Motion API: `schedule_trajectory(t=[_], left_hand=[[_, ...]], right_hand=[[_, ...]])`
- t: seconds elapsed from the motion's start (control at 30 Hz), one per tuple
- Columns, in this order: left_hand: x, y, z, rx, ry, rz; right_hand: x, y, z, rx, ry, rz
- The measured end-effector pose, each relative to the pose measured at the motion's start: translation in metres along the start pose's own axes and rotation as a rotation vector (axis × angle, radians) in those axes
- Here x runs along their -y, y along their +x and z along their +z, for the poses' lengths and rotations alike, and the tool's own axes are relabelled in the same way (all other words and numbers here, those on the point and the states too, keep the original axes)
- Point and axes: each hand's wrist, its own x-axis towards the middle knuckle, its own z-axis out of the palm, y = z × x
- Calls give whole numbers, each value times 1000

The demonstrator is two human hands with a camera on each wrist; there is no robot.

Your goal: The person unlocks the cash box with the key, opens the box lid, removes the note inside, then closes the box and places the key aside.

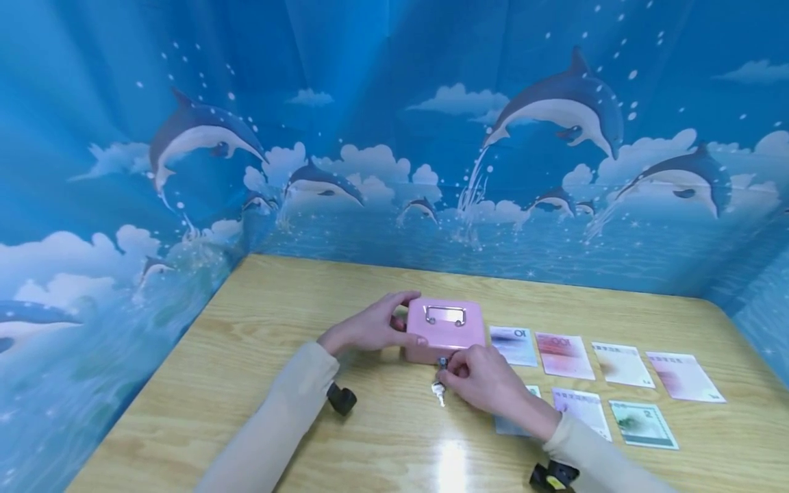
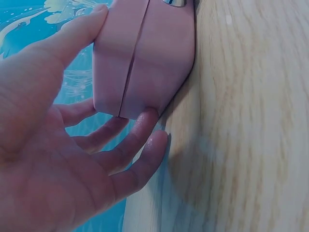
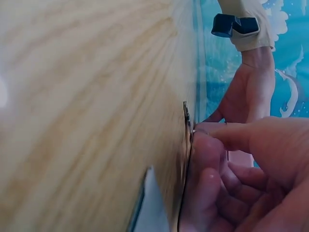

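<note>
A pink cash box (image 1: 446,341) with a metal carry handle (image 1: 445,315) on its lid stands closed on the table. My left hand (image 1: 372,326) holds its left end, thumb on the lid's front edge; in the left wrist view the fingers curl around the end of the cash box (image 2: 140,53). At the front face, my right hand (image 1: 487,378) pinches a key at the lock between thumb and forefinger. Another silver key (image 1: 438,390) hangs below it. In the right wrist view, the fingers hide most of the lock, while some keys (image 3: 187,115) show past the fingertips.
Several banknotes lie in two rows to the right, among them a red 100 note (image 1: 564,356), a blue 10 note (image 1: 514,346) and a green note (image 1: 644,424). My right forearm passes over the nearer row. A blue dolphin curtain (image 1: 382,226) hangs behind the wooden table (image 1: 271,301).
</note>
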Motion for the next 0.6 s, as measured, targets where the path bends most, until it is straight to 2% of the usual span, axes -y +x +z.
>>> schedule_trajectory(t=[0.13, 0.27, 0.6], left_hand=[[0, -1, 1, -3, -9, -1], [0, -1, 0, -3, -17, -2], [0, -2, 0, 3, 5, -11]], right_hand=[[5, -1, 1, -12, -14, 12], [6, -2, 2, 2, -44, -14], [-7, 3, 3, 87, 22, -103]])
